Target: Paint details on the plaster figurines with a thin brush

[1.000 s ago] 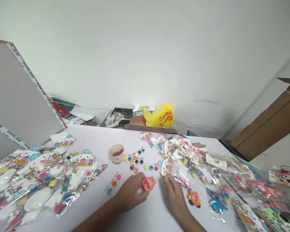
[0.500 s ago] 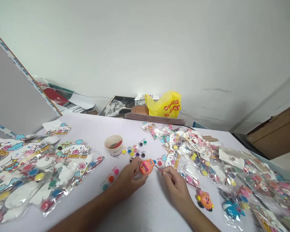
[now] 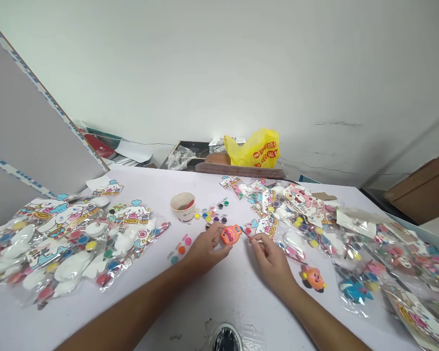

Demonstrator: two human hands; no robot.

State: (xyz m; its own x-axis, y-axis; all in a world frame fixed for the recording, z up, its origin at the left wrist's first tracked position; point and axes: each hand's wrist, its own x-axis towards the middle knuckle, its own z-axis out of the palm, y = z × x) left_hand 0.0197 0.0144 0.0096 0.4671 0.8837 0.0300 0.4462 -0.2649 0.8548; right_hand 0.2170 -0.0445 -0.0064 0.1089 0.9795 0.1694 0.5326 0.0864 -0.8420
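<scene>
My left hand (image 3: 207,249) grips a small orange painted figurine (image 3: 229,235) with pink and yellow markings and blue at its upper right end. Between the fingers of my right hand (image 3: 271,259) is a thin paintbrush (image 3: 247,236), its tip close to the figurine's blue end; whether they touch I cannot tell. Left of the figurine lies a strip of small paint pots (image 3: 182,249), and beyond it are more paint pots (image 3: 214,214). A paper cup (image 3: 183,206) with reddish contents stands behind my left hand. Another orange painted figurine (image 3: 312,278) lies right of my right hand.
Clear bags of white figurines and paints (image 3: 76,248) cover the table's left side. More bagged kits (image 3: 329,239) spread over the right, with a blue figurine (image 3: 354,291) among them. At the back are a yellow plastic bag (image 3: 254,148) and a dark tray (image 3: 164,163).
The camera view has shifted, so the scene sits slightly higher and further right, and a round dark object shows at the bottom edge. Both hands keep their holds.
</scene>
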